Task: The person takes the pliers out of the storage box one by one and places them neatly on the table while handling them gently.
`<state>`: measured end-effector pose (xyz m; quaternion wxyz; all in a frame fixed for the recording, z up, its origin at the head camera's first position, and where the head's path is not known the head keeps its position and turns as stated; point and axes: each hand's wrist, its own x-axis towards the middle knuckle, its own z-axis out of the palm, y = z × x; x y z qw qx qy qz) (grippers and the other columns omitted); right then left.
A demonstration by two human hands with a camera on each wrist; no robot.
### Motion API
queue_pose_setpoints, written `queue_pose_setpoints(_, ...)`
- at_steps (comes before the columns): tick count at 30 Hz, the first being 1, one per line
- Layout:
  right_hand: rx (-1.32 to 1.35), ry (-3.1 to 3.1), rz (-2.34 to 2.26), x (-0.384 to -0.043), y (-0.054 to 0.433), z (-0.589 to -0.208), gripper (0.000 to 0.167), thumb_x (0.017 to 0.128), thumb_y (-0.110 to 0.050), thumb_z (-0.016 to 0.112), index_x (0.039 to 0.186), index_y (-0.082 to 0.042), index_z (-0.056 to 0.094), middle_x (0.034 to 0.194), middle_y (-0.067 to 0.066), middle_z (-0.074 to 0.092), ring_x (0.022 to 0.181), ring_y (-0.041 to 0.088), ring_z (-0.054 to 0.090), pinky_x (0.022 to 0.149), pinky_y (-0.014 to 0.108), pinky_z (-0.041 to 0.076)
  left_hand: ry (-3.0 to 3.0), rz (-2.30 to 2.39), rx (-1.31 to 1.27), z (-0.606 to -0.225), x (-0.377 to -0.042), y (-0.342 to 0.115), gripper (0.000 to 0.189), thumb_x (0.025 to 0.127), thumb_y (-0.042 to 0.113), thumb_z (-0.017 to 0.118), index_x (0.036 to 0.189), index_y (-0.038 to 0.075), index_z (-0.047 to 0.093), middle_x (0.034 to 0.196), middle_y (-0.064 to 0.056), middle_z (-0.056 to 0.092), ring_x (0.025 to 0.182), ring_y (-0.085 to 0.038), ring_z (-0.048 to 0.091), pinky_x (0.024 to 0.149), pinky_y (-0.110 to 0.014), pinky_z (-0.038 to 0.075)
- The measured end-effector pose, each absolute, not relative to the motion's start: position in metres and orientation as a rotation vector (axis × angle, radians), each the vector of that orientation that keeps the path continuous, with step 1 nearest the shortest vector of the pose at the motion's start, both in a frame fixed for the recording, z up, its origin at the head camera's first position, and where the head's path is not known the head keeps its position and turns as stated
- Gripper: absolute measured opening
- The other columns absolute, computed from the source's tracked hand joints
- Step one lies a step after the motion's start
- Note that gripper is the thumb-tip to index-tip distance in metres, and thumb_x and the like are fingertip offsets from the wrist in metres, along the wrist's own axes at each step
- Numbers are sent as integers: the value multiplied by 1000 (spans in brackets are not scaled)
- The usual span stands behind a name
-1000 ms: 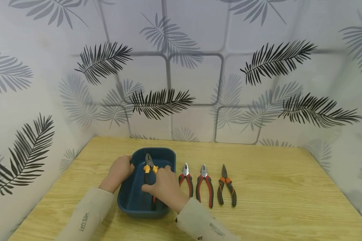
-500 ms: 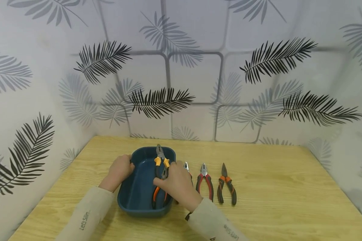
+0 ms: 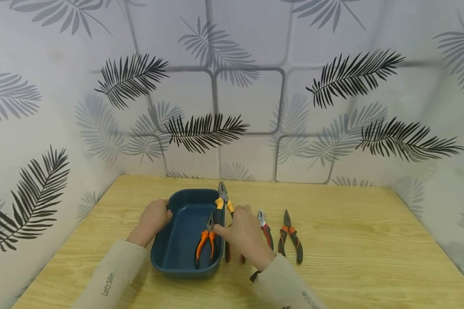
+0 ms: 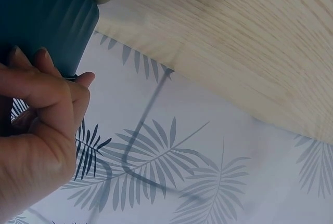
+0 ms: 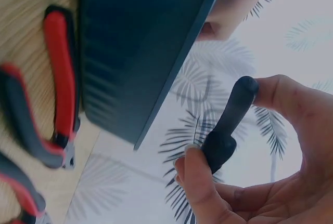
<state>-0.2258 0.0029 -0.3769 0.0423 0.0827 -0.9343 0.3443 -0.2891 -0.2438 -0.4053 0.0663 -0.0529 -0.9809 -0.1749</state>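
A dark blue basin (image 3: 178,234) stands on the table, and my left hand (image 3: 152,223) grips its left rim. The left wrist view shows the fingers of my left hand (image 4: 41,115) curled over the basin's edge. Above the right rim, my right hand (image 3: 247,236) holds combination pliers (image 3: 223,195) with yellow-and-black handles, jaws pointing away. In the right wrist view my right hand (image 5: 281,187) pinches the black handles (image 5: 229,122) between thumb and fingers. Orange-handled pliers (image 3: 205,242) lie in the basin's right side.
Red-and-black pliers (image 3: 227,251) lie beside the basin, mostly hidden under my right hand. Another red-and-black pair (image 3: 268,236) is partly covered by that hand. Farther right are long-nosed pliers (image 3: 288,223) with orange-and-black handles. A leaf-patterned wall (image 3: 247,163) rises behind the table (image 3: 352,240).
My right hand has lifted the yellow-and-black pliers from inside the basin and moved right, over the rim. The orange-handled pliers in the basin have come into full view. My left hand stays put.
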Motion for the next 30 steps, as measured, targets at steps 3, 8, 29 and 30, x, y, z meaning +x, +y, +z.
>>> queue_pose_setpoints(3,224,-2867,1040,-225,14,-376,40,78,-36,73,79,-1,53,85,15,45,55,21,39,47,30,34,-2963,-528,-155,-406,-288,-243,38,80,1,53,113,-15,61,87,-27,66,61,-24,49,56,-38,45)
queue_pose_setpoints(8,167,-2863,987,-224,37,-376,39,78,-35,73,76,-2,51,80,12,44,54,19,36,46,29,32,-2953,-528,-147,-408,-288,-243,27,80,1,54,102,-11,65,82,-25,65,61,-25,50,56,-41,47)
queue_pose_setpoints(29,86,-2867,902,-226,110,-386,43,81,-32,75,70,-1,48,86,20,50,47,13,36,42,22,31,-2957,-506,-165,-408,-289,-245,22,83,0,54,98,-12,64,73,-17,61,58,-22,48,55,-37,44)
queue_pose_setpoints(30,85,-2869,893,-226,113,-386,43,81,-32,75,69,-1,48,88,22,51,47,13,37,42,22,31,-2957,-503,-169,-408,-289,-245,23,83,0,54,100,-12,63,73,-17,61,58,-22,48,55,-36,44)
